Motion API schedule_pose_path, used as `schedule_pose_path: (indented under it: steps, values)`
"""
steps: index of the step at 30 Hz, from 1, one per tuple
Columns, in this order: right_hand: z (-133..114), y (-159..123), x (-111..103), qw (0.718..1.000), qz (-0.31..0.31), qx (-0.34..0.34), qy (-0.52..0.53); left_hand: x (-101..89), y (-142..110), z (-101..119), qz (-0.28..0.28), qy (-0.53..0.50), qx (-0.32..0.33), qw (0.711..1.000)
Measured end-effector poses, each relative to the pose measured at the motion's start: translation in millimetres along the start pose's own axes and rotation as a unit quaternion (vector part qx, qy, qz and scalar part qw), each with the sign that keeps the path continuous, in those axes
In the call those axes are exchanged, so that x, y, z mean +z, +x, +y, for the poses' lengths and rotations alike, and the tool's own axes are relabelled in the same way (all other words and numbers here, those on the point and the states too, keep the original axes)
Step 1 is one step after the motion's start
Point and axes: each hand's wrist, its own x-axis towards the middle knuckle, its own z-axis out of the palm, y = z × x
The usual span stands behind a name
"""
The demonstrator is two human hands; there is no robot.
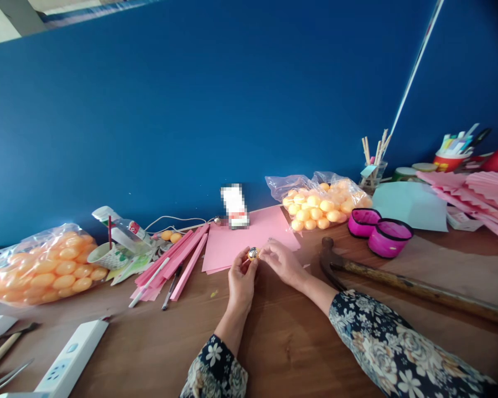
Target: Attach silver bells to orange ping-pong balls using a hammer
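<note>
over a brown desk (149, 342), a person's left hand (241, 279) is pinching a small shiny ball (253, 253) between thumb and fingers, while the right hand (285, 263) is hovering just beside it, thumb and forefinger drawn close together; whether they are gripping anything is not showing. the handwork is apparently running midway: the ball is sitting in the fingers, its smallness leaving unclear what is finished and what is left. just beyond, pink paper (218, 254) is lying flat, reaching toward a blue partition (232, 110). pink strips (191, 260) are bounding the left side; bagged orange balls (315, 204) are filling the far right. a hammer (382, 271) is crowding the right sleeve (382, 337). nearer the body, brown wood is stretching between the left sleeve (216, 367) and a white power strip (77, 351), apparently giving that side more room for moving.
</note>
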Motion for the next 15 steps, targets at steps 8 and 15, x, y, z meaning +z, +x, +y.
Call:
schedule_pose_path:
  steps: [8, 15]
  values:
    - [-3.1, 0.0, -0.8, 1.000, -0.003, 0.004, -0.006, 0.0, 0.1, 0.5, 0.005, 0.006, 0.005, 1.000]
    - [-2.3, 0.1, -1.2, 1.000, 0.001, -0.011, -0.017, -1.0, 1.7, -3.0, 0.007, 0.005, 0.012, 1.000]
